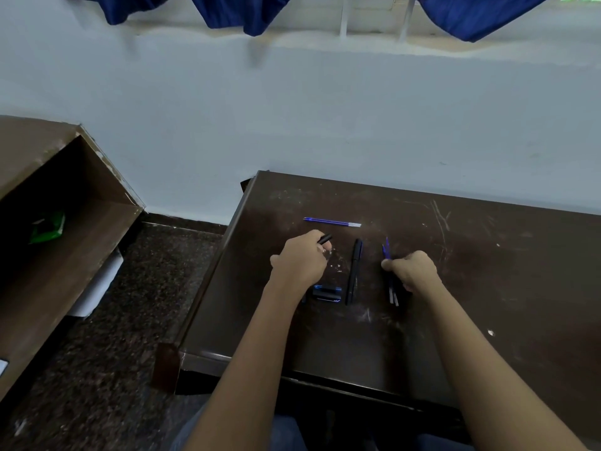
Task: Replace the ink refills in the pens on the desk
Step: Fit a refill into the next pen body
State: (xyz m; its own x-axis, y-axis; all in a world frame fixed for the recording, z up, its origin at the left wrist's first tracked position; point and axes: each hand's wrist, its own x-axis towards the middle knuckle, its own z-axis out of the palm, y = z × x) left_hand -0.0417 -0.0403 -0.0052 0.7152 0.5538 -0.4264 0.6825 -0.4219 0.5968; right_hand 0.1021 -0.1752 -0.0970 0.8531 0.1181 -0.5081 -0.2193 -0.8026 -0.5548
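My left hand grips a short black pen part, whose end sticks out past the fingers. My right hand holds a bunch of blue ink refills; their tips show above the fingers and their grey ends below. Between the hands a black pen lies lengthwise on the dark brown desk. A single blue refill lies crosswise farther back. Just right of my left wrist lies a small black and blue item.
The desk's left edge runs near my left arm, with dark speckled floor beyond it. A brown open cabinet holding a green packet stands at the left. A pale wall rises behind the desk.
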